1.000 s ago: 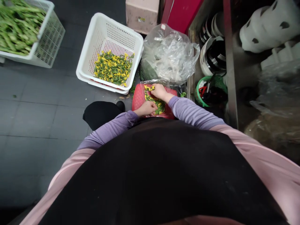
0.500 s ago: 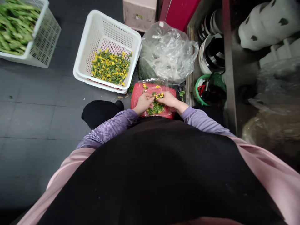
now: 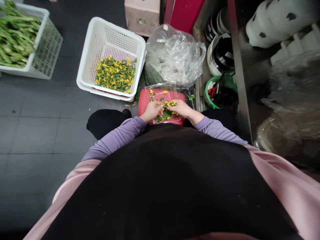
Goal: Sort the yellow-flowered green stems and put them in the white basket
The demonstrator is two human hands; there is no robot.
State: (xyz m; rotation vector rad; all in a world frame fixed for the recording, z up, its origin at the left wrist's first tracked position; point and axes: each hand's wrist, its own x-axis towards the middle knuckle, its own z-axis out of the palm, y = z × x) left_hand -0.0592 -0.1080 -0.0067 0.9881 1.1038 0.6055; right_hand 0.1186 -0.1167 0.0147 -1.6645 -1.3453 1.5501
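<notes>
My left hand [image 3: 153,110] and my right hand [image 3: 182,108] are close together over a red plastic lid or tray [image 3: 143,103]. Between their fingertips is a green sprig with yellow flowers [image 3: 170,104], pinched by both. Beneath them lies a pile of small green pieces [image 3: 165,116] on clear plastic film. A few loose yellow flowers [image 3: 151,92] rest on the tray's far side. Ahead and to the left, a white perforated basket [image 3: 86,63] contains many green stems with yellow blossoms [image 3: 115,74].
A filled clear plastic bag [image 3: 175,55] stands just past the tray. Right of it are a green basket [image 3: 208,96] with tools and a metal shelf edge [image 3: 241,76]. Another white basket [image 3: 47,46] holds thick green stems at far left. A pale box [image 3: 142,16] is behind.
The camera view has shifted slightly, so the surroundings sit a little further left. Both hands stay over the tray, with small finger movements at the sprig.
</notes>
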